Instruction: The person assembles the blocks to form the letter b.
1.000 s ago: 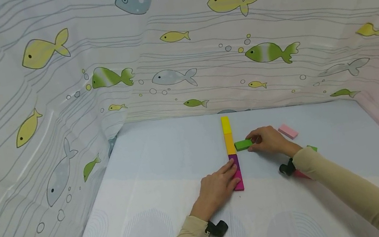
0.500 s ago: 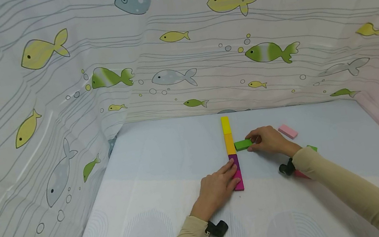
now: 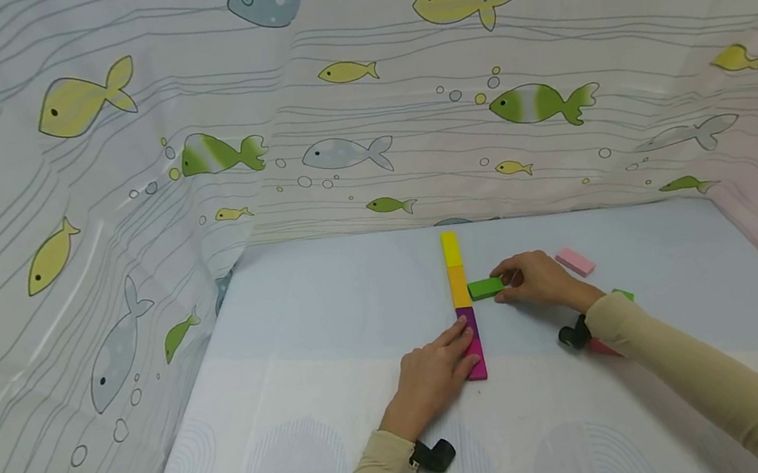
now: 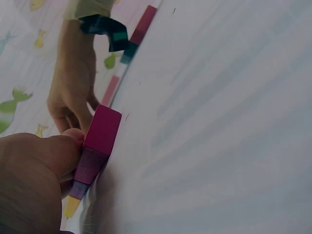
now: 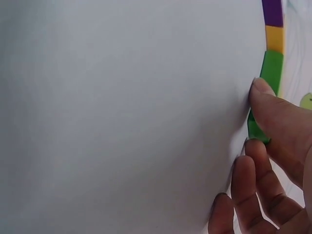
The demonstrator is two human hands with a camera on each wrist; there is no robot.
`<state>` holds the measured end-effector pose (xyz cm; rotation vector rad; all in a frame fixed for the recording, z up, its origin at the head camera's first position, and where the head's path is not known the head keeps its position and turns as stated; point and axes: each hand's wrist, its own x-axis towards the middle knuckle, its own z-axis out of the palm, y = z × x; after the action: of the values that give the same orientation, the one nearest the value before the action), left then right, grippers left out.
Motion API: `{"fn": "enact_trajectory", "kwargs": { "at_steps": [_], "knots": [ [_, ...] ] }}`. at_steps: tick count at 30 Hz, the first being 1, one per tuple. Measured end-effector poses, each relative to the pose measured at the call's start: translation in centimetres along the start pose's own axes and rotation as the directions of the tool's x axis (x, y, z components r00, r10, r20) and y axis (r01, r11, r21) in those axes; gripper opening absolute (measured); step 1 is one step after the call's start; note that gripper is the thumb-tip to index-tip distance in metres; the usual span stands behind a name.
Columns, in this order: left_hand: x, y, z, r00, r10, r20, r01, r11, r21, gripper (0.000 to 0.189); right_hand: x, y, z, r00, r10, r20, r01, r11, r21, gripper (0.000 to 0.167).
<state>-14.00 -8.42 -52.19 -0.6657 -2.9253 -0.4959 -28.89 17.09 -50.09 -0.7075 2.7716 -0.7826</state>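
Note:
A straight row of flat blocks runs away from me in the head view: yellow (image 3: 451, 249) at the far end, then orange (image 3: 459, 286), purple (image 3: 466, 314) and magenta (image 3: 477, 370) nearest. My left hand (image 3: 430, 379) rests its fingers on the purple and magenta blocks from the left; in the left wrist view the thumb (image 4: 68, 148) lies against the magenta block's edge. My right hand (image 3: 539, 280) pinches a green block (image 3: 484, 288) by its right end between thumb and fingers. The block's other end lies right at the orange one, square to the row.
A pink block (image 3: 575, 261) lies just beyond my right hand. Partly covered by the right forearm are another green block (image 3: 624, 296) and a red block (image 3: 604, 349). A fish-patterned curtain (image 3: 326, 110) stands around the back and sides of the cloth-covered table (image 3: 331, 312).

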Motion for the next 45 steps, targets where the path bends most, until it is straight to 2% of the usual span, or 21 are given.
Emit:
{"fn": "enact_trajectory", "kwargs": {
  "at_steps": [10,16,20,24,28,33,38,45],
  "knots": [
    [0.0,-0.1,-0.1,1.0,0.004,-0.004,-0.004,1.0,-0.012,0.049,-0.4,0.8,-1.0,1.0,-0.017,0.018,0.016,0.999,0.037,0.059],
    [-0.1,-0.1,-0.1,1.0,0.008,-0.006,-0.008,1.0,-0.01,0.048,-1.6,2.9,-3.2,0.998,-0.036,-0.058,0.031,0.997,-0.072,0.065],
    [0.1,-0.2,-0.1,1.0,0.012,-0.013,-0.012,1.0,-0.005,0.048,-2.7,4.0,-5.4,0.996,0.013,-0.085,-0.024,0.99,-0.136,0.067],
    [0.2,-0.1,-0.2,1.0,0.013,-0.018,-0.013,1.0,-0.008,0.048,-3.7,5.0,-6.6,0.995,0.06,-0.074,-0.072,0.982,-0.175,0.068],
    [0.1,0.0,-0.2,1.0,0.001,-0.004,-0.001,1.0,-0.018,0.049,-4.6,6.5,-6.7,0.993,0.103,-0.052,-0.111,0.97,-0.214,0.071],
    [-0.2,0.0,0.0,1.0,-0.009,0.012,0.009,1.0,-0.02,0.05,-5.4,7.8,-6.0,0.99,0.129,-0.062,-0.14,0.968,-0.209,0.062],
    [-0.3,0.0,0.0,1.0,-0.002,0.002,0.002,1.0,-0.017,0.049,-5.7,8.0,-5.8,0.987,0.134,-0.084,-0.147,0.974,-0.174,0.052],
    [-0.2,0.0,0.0,1.0,0.009,-0.014,-0.009,1.0,-0.009,0.048,-5.7,7.8,-6.2,0.983,0.168,-0.073,-0.177,0.973,-0.146,0.052]
  ]
}}
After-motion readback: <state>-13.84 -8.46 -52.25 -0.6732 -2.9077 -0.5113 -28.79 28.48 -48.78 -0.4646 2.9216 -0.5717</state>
